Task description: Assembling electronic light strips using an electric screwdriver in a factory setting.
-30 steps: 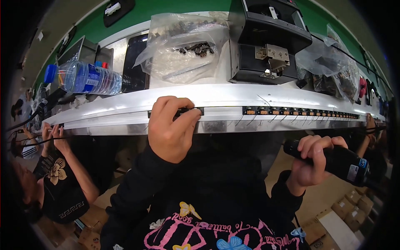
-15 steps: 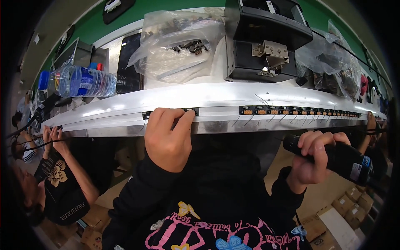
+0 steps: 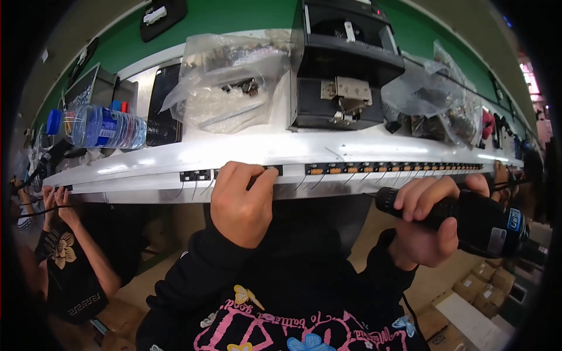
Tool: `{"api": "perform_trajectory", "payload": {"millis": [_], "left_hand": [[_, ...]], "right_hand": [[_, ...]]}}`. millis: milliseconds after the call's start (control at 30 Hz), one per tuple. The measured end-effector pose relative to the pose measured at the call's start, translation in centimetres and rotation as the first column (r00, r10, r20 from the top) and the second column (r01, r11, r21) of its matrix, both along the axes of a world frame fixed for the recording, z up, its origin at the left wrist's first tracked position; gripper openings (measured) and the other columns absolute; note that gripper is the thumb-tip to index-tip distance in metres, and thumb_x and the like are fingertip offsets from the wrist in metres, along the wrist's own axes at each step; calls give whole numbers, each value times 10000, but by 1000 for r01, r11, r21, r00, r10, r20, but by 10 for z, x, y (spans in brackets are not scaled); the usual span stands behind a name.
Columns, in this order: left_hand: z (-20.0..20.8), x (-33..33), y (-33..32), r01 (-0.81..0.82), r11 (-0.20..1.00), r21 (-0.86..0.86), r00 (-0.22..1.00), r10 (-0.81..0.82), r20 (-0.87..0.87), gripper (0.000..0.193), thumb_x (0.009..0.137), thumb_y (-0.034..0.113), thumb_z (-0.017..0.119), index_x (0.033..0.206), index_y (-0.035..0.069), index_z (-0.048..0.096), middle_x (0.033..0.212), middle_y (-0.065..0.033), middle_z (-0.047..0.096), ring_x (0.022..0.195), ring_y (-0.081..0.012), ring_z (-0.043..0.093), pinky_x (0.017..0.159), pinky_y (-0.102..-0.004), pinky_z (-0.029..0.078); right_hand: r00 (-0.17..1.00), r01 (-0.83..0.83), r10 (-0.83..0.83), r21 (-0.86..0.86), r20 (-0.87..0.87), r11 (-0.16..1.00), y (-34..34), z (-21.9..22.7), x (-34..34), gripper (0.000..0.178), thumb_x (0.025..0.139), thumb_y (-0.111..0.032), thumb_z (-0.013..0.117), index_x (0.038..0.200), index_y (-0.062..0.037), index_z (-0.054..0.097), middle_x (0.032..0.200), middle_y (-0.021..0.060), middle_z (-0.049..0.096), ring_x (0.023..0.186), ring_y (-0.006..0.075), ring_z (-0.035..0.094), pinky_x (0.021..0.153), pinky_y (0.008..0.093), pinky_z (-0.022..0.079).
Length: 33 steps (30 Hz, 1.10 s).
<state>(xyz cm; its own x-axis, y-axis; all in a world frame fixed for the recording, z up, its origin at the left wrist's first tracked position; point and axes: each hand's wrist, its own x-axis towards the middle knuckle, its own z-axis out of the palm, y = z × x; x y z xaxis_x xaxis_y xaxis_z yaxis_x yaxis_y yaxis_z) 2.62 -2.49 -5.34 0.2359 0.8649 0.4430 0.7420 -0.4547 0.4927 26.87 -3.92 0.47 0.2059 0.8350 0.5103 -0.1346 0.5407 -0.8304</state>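
Note:
My left hand (image 3: pixel 242 202) is at the front edge of a long white metal rail (image 3: pixel 234 137). Its thumb and index finger press together on a small black component (image 3: pixel 274 171) in the rail's channel. More black components (image 3: pixel 196 175) show to the left of this hand. To the right of it runs a row of several black and orange components (image 3: pixel 351 168), with thin wires sticking out over the front. My right hand (image 3: pixel 432 213) grips a black electric screwdriver (image 3: pixel 486 225), held in the air just in front of the rail. The screwdriver's tip points left, touching nothing visible.
Behind the rail stand a black machine with a metal fixture (image 3: pixel 348 96), a clear bag of small parts (image 3: pixel 228 88), a black tray (image 3: pixel 164 105) and a lying water bottle (image 3: pixel 105 126). Another bag (image 3: pixel 439 111) lies right. A co-worker's hands (image 3: pixel 61 205) touch the rail's left end.
The whole view has shifted. My left hand has slid right along the rail, uncovering more black components on its left. My right hand and the screwdriver appear a little higher and closer.

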Motion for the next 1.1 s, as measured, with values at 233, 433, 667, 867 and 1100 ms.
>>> {"api": "perform_trajectory", "payload": {"millis": [233, 433, 667, 867, 1100], "left_hand": [[1, 0, -3, -12, 1000, -29, 999, 13, 53, 247, 678, -91, 709, 904, 6, 727, 848, -95, 628, 806, -273, 603, 706, -365, 513], [-2, -1, -2, -2, 999, -44, 996, 6, 88, 242, 670, -102, 712, 886, 8, 718, 842, -97, 625, 804, -278, 599, 707, -372, 508], [-5, -2, 0, -1, 1000, -15, 995, 2, 98, 257, 669, -107, 718, 900, 6, 723, 844, -96, 623, 806, -275, 596, 713, -375, 500], [-7, -2, -1, 19, 999, 27, 994, -22, 110, 255, 675, -94, 725, 912, 1, 726, 854, -82, 640, 806, -270, 594, 715, -367, 496], [-10, -4, -1, 21, 999, 33, 993, -25, 118, 252, 673, -90, 731, 910, -4, 725, 850, -76, 651, 799, -267, 589, 714, -369, 495]], "right_hand": [[981, -190, 180, 203, 66, 961, 68, 34, -5, 490, 954, -139, 563, 1395, -80, 359, 716, 60, 474, 571, 176, 497, 594, 377, 485], [999, 13, -17, 145, 30, 989, 108, 27, -37, 507, 865, -13, 567, 1336, -45, 384, 684, 58, 505, 490, 158, 461, 505, 366, 468], [687, -727, 710, 167, 157, 666, 147, 21, -7, 438, 749, 48, 715, 1125, 11, 493, 627, 78, 572, 524, 177, 561, 545, 313, 517], [984, -124, 122, 5, 126, 992, 120, 23, -38, 421, 855, 9, 588, 1256, 47, 465, 629, 58, 494, 470, 123, 450, 501, 317, 444], [996, 20, -18, -26, 85, 999, 82, 20, -59, 451, 864, 59, 563, 1293, 45, 423, 644, 60, 493, 464, 130, 451, 495, 342, 459]]}}
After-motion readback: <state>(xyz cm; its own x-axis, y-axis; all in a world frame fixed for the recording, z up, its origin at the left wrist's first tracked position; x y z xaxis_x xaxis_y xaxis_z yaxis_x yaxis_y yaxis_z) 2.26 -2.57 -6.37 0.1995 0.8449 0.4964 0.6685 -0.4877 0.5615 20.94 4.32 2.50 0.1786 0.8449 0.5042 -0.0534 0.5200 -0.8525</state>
